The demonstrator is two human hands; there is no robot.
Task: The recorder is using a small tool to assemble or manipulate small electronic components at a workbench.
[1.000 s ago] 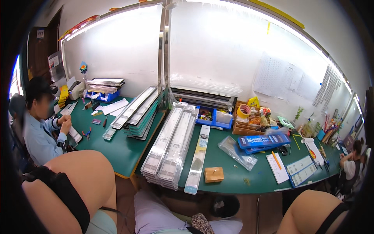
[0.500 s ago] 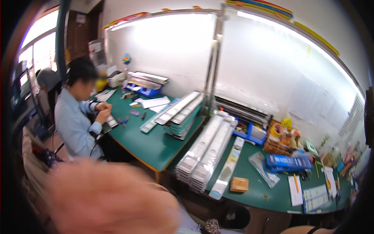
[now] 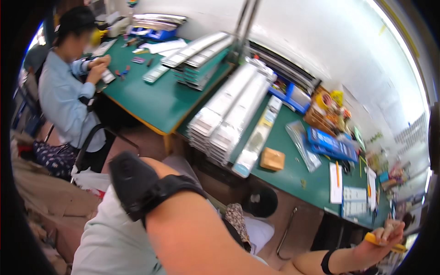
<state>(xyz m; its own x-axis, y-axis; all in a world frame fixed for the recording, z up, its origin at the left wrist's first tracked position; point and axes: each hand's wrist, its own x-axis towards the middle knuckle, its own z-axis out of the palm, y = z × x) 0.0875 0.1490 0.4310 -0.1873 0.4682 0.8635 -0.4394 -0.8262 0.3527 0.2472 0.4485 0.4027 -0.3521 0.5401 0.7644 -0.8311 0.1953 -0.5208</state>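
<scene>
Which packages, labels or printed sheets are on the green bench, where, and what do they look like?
Blue flat package: right part of the green bench, long, rectangular.
Clear plastic bag: just left of it, long, see-through.
Small brown box: near front edge, squarish.
White paper slip: right of box, narrow, orange pencil on it.
Printed sheets: far right front, white with bluish blocks.

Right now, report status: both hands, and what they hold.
Right hand closed around a yellow tool, low beside the green table. Left hand out of view; only the forearm with a black strap shows. Nothing blocking.
</scene>
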